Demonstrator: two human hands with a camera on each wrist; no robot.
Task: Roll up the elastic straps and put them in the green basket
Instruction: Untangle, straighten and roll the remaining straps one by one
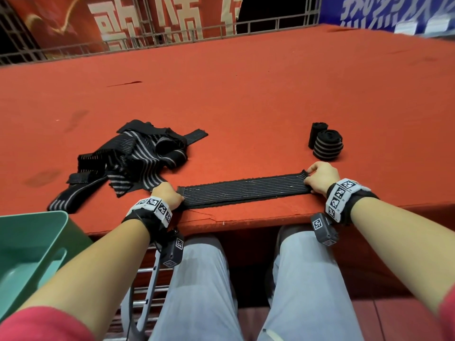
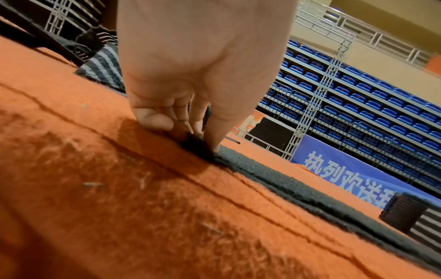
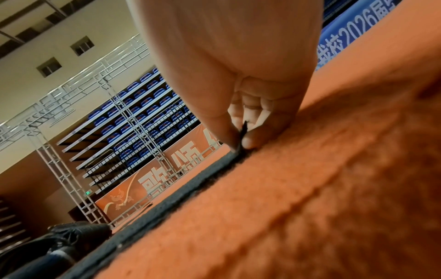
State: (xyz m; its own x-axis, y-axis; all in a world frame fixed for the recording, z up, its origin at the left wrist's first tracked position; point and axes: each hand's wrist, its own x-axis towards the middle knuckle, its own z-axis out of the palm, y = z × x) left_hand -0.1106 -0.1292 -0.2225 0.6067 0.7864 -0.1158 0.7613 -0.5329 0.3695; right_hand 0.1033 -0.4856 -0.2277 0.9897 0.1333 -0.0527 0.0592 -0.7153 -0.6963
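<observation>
A black elastic strap (image 1: 243, 191) with thin grey lines lies stretched flat near the front edge of the red carpeted platform (image 1: 246, 94). My left hand (image 1: 167, 194) pinches its left end (image 2: 198, 149) with curled fingers. My right hand (image 1: 318, 177) pinches the right end (image 3: 242, 136) between thumb and fingers. A loose pile of black and grey striped straps (image 1: 128, 158) lies to the left. Two rolled straps (image 1: 326, 143) stand at the right, beyond my right hand. The green basket (image 1: 29, 254) sits at the lower left, below the platform edge.
A metal railing (image 1: 172, 38) and red and blue banners stand behind the platform. My knees in grey trousers (image 1: 246, 279) are under the front edge. Blue stadium seats (image 2: 369, 94) fill the background. The carpet (image 1: 209, 217) has a crack near the front edge.
</observation>
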